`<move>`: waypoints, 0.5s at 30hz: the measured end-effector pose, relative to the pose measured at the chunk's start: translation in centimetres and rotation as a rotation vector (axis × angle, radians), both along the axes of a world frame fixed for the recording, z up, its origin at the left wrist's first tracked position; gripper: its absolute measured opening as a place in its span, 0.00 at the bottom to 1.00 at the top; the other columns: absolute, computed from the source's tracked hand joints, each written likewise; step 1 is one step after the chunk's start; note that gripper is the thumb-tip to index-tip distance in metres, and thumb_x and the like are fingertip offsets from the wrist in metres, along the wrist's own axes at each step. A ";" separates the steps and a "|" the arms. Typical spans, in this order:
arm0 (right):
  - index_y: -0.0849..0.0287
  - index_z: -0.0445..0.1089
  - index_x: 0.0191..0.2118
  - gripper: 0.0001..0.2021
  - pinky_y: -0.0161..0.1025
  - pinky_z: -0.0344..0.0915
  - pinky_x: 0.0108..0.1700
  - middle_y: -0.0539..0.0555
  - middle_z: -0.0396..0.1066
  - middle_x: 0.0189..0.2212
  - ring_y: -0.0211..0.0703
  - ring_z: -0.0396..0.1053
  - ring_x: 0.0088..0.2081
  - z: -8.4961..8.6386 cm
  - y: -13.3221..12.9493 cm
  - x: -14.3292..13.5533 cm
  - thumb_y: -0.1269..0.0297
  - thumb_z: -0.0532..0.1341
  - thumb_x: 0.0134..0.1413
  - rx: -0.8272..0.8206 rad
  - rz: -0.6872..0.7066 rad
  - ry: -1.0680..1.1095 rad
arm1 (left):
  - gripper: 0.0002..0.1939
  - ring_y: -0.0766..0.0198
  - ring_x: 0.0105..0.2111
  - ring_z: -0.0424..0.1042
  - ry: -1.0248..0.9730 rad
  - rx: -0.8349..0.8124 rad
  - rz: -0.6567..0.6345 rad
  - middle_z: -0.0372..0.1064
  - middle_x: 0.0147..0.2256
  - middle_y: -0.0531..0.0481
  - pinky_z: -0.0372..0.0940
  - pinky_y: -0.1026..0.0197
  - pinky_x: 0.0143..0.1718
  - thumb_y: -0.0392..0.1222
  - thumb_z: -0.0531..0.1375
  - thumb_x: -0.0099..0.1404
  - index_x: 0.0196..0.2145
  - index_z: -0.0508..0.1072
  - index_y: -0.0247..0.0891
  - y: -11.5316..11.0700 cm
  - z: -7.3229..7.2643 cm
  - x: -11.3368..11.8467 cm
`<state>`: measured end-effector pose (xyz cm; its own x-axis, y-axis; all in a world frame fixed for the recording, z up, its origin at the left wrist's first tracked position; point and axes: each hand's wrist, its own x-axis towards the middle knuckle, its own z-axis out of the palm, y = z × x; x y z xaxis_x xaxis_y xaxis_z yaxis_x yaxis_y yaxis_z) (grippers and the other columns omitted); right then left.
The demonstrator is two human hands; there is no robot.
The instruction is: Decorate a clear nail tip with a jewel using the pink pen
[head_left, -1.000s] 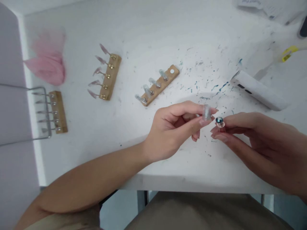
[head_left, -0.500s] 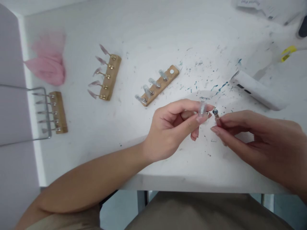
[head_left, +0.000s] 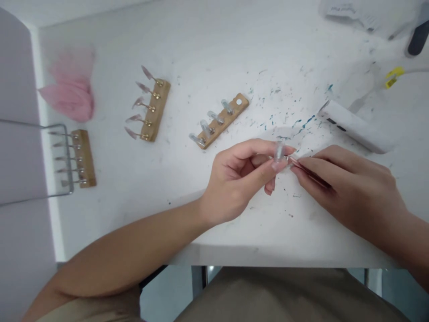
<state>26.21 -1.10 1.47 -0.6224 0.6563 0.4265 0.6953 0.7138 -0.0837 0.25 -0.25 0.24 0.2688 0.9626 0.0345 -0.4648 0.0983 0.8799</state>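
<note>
Between the thumb and index finger of my left hand (head_left: pixel 239 181) is a clear nail tip (head_left: pixel 279 151). My right hand (head_left: pixel 342 188) pinches a thin pinkish tool (head_left: pixel 300 164), whose end meets the small stem beside the nail tip; whether they touch is too small to tell. Above my left hand lies a wooden stand (head_left: pixel 223 123) carrying several clear nail tips and a white round spot at its upper end. A white cylindrical device (head_left: pixel 355 127) rests beyond my right hand.
Two more wooden stands, one upper left (head_left: pixel 156 112) and one at far left (head_left: pixel 87 158), hold pinkish nail tips. A wire frame (head_left: pixel 69 156) overlaps the far one. Pink cloth (head_left: pixel 72 98), a yellow-tagged cable (head_left: pixel 394 77) and a plastic packet (head_left: pixel 348 13) also lie around.
My right hand has turned and brought the tool to the nail tip's stem, so its round metal end no longer shows. My left hand keeps its hold, and the view has shifted slightly.
</note>
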 end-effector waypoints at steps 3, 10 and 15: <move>0.66 0.90 0.51 0.16 0.34 0.63 0.47 0.51 0.82 0.51 0.28 0.66 0.45 0.0 0.2 0.2 0.67 0.68 1.01 0.015 0.008 0.007 | 0.04 0.77 0.24 0.79 0.019 0.013 0.010 0.96 0.45 0.53 0.85 0.71 0.34 0.42 0.80 0.86 0.52 0.99 0.52 0.0 0.0 0.0; 0.65 0.89 0.56 0.14 0.36 0.64 0.47 0.51 0.84 0.51 0.24 0.69 0.43 0.0 0.0 0.4 0.63 0.69 1.01 0.046 -0.001 -0.008 | 0.04 0.77 0.24 0.79 0.024 0.015 0.018 0.95 0.41 0.53 0.84 0.71 0.35 0.42 0.80 0.86 0.52 0.99 0.52 -0.1 0.1 0.1; 0.63 0.85 0.67 0.13 0.36 0.64 0.49 0.52 0.83 0.54 0.26 0.72 0.49 1.2 1.2 3.0 0.59 0.79 0.94 0.051 -0.123 0.054 | 0.06 0.78 0.24 0.80 -0.013 0.004 0.019 0.98 0.48 0.52 0.84 0.73 0.33 0.40 0.80 0.85 0.52 0.99 0.53 0.0 -0.2 0.1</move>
<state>29.23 0.11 2.64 -0.5137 0.7028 0.4921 0.7733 0.6277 -0.0893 0.32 -0.28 0.09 0.2504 0.9672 0.0416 -0.4776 0.0860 0.8744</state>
